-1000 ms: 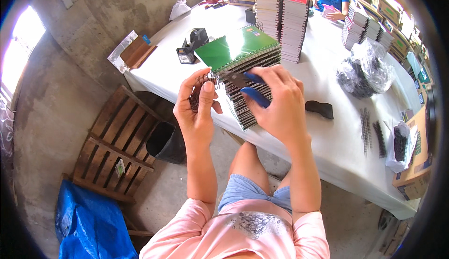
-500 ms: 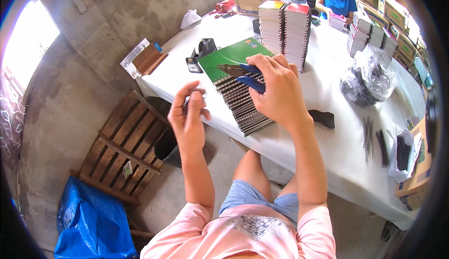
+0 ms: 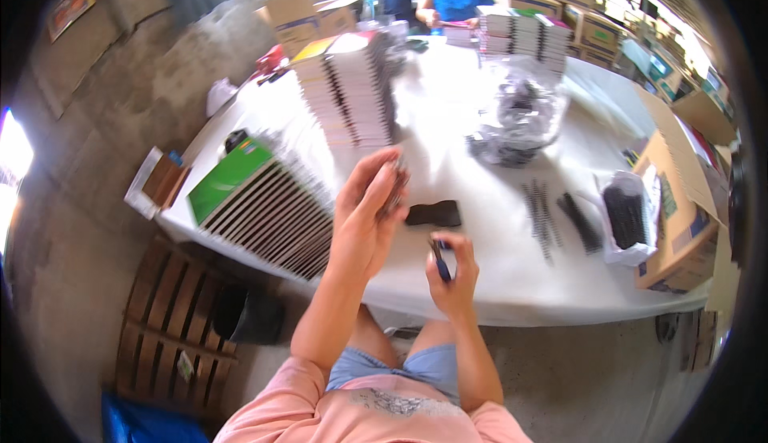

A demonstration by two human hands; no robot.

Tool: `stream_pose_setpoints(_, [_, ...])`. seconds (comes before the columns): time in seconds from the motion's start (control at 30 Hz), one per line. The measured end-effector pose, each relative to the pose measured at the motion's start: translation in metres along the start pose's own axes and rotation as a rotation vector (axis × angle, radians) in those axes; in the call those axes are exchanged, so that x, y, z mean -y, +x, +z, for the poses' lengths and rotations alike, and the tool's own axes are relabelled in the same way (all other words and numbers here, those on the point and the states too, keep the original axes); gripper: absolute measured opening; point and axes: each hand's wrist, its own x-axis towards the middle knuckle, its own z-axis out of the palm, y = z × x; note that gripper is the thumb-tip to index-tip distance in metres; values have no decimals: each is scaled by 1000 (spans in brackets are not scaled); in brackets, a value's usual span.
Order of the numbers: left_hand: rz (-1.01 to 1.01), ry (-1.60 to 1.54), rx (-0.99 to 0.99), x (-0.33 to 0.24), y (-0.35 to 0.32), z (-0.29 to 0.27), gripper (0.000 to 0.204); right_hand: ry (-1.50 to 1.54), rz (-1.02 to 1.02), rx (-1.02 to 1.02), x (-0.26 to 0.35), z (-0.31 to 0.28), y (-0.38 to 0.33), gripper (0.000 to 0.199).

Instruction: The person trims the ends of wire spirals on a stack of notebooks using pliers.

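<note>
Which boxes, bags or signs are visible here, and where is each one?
Open brown cardboard box: right table edge.
Clear plastic bag of black coils: beside that box.
Crumpled clear bag of dark parts: table middle.
Brown cartons: behind the table, far left.
Framed sign: wall, upper left, reddish.

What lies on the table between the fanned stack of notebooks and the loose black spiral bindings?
In the head view, a small flat black object lies between the fanned notebooks and the loose black spirals.

Grey concrete walls and floor, white table point(image 3: 496, 275), wooden pallet point(image 3: 172, 323), daylight from left.
</note>
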Motion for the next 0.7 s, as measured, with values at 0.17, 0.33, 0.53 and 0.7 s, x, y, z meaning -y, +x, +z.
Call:
stream_pose_setpoints(0.17, [218, 585, 331, 64, 160, 87, 34, -113, 247, -105, -22, -80, -44, 31])
stream_pose_setpoints(0.33, [387, 1335, 331, 114, 238, 125, 44, -91, 300, -195, -26, -104, -49, 36])
stream_pose_setpoints(0.53, [871, 899, 480, 40, 129, 125, 42, 333, 453, -222, -13, -71, -46, 51])
stream_pose_setpoints(0.7, [1072, 1040, 397, -77, -55, 33, 16, 320, 669, 137, 35, -34, -23, 47])
